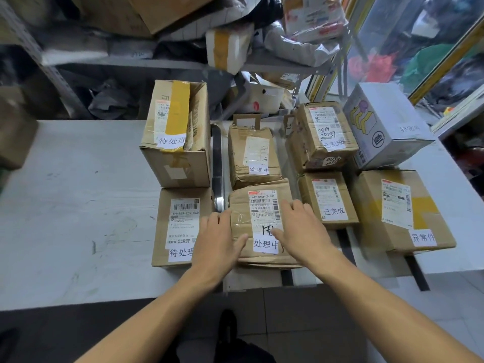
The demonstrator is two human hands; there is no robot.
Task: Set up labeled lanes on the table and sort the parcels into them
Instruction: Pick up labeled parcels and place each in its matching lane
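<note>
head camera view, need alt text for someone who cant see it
Both hands, left hand and right hand, rest flat on a crumpled brown cardboard parcel at the grey table's near edge. Seven more labelled boxes stand around it in four lanes.

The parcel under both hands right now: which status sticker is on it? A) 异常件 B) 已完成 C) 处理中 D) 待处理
C: the parcel that the left hand and right hand rest on carries a white sticker reading 处理中 at its near edge.
</note>
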